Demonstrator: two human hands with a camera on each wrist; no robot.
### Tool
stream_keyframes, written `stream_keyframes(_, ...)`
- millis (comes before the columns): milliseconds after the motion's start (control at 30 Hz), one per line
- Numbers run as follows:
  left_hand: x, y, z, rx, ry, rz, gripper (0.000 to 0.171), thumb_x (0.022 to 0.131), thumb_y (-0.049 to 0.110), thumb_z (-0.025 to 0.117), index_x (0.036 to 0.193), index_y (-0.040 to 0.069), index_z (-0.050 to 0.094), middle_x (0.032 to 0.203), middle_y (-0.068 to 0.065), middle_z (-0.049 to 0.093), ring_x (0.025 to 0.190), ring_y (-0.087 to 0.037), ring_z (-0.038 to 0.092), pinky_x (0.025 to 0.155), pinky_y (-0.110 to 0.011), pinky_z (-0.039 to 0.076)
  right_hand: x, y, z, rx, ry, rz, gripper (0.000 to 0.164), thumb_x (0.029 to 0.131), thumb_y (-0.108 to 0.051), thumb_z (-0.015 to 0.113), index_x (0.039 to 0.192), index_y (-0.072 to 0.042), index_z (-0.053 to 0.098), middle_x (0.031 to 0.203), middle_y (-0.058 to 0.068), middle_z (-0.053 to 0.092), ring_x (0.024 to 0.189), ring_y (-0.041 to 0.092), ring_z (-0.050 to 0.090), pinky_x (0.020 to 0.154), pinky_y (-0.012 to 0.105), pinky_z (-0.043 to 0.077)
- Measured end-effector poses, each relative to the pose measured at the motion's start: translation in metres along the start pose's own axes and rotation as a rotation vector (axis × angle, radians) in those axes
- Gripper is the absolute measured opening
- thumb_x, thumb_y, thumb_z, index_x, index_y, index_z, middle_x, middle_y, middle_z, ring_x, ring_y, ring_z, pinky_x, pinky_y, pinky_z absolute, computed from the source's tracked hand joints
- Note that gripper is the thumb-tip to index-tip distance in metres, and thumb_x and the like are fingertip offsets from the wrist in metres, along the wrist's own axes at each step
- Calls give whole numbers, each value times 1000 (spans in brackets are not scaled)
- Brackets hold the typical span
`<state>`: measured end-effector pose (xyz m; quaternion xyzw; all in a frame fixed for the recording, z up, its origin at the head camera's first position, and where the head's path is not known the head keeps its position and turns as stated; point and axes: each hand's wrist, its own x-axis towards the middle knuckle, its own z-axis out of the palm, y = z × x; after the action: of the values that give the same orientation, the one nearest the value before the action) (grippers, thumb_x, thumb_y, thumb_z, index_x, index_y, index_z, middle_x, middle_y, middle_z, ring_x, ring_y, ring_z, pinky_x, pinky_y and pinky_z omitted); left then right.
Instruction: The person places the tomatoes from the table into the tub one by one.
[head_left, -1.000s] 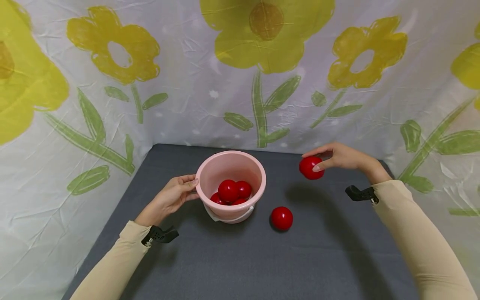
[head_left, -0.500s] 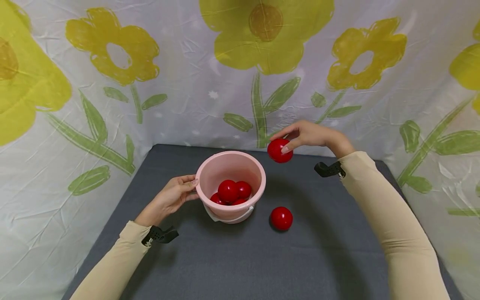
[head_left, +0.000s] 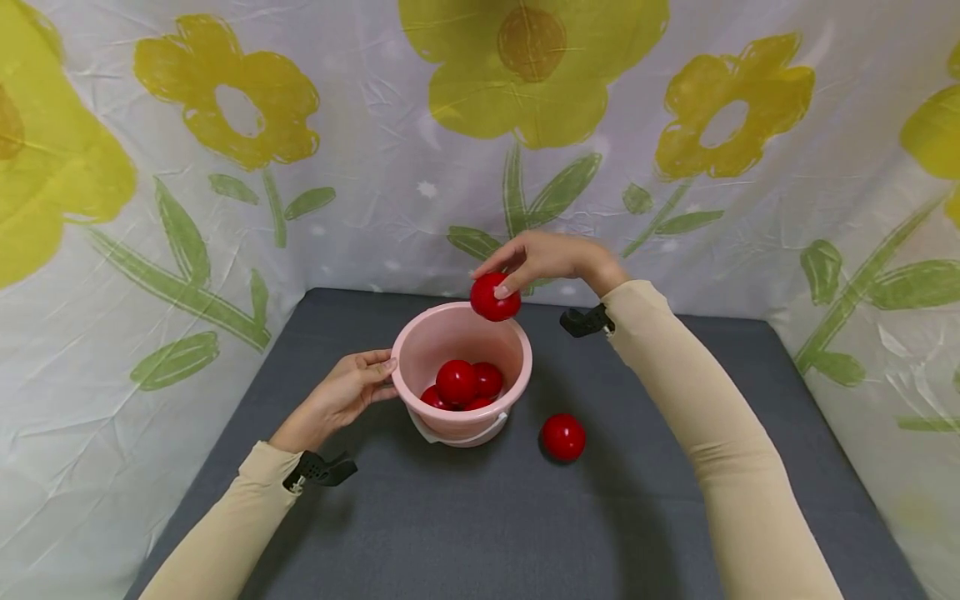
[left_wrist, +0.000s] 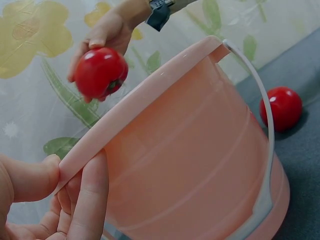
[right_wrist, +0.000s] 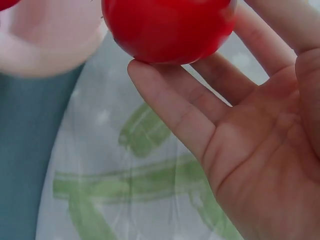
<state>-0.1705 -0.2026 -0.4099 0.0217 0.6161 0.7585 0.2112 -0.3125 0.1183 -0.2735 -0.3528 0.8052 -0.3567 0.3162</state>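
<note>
A pink bucket (head_left: 462,425) with a white handle stands on the table. At its left side my left hand (head_left: 347,392) pinches the rim between thumb and fingers, the thumb on top in the left wrist view. Several red tomatoes (head_left: 456,382) lie inside it. My right hand (head_left: 551,257) holds another glossy tomato (head_left: 495,298) by its fingertips, above the bucket's far right rim. In the left wrist view this held tomato (left_wrist: 101,73) shows a small green stem end. One more tomato (head_left: 563,437) rests on the table to the right of the bucket.
The dark grey tabletop (head_left: 450,533) ends at the back against a white cloth (head_left: 360,208) printed with yellow flowers, which also hangs at both sides. The bucket's white handle (head_left: 480,435) hangs down at its front.
My right hand has carried the tomato leftward, from the right part of the table to over the bucket's rim. The left hand, bucket and loose tomato have stayed put.
</note>
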Motion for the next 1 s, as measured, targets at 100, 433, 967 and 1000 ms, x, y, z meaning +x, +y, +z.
stream_keyframes(100, 0, 0, 0, 3, 2, -2, 56, 102, 9, 53, 144, -18, 27, 106, 0, 65, 89, -7, 68, 77, -21, 61, 14, -4, 7, 14, -43, -24, 45, 90, -18, 72, 133, -15, 63, 125, 6, 68, 114, 24, 63, 92, 38, 60)
stream_keyframes(433, -2, 0, 0, 6, -6, -8, 55, 102, 9, 51, 144, -17, 27, 109, 0, 64, 91, -7, 68, 78, -21, 61, 51, -10, 35, 24, -144, -39, 50, 89, -17, 72, 137, -10, 59, 130, 7, 66, 116, 23, 62, 94, 37, 59)
stream_keyframes(967, -2, -2, -1, 10, -5, -9, 54, 102, 10, 51, 143, -16, 28, 110, 0, 64, 92, -8, 68, 79, -21, 61, 72, -11, 66, -61, -195, -34, 48, 86, -22, 76, 133, -18, 64, 127, 1, 69, 115, 21, 61, 91, 34, 60)
stream_keyframes(1000, -2, -3, -1, 12, -5, -8, 54, 102, 10, 51, 144, -16, 28, 110, 0, 64, 92, -8, 68, 79, -21, 61, 73, -11, 67, -64, -193, -28, 47, 86, -22, 76, 132, -19, 65, 126, 0, 69, 115, 21, 60, 91, 34, 59)
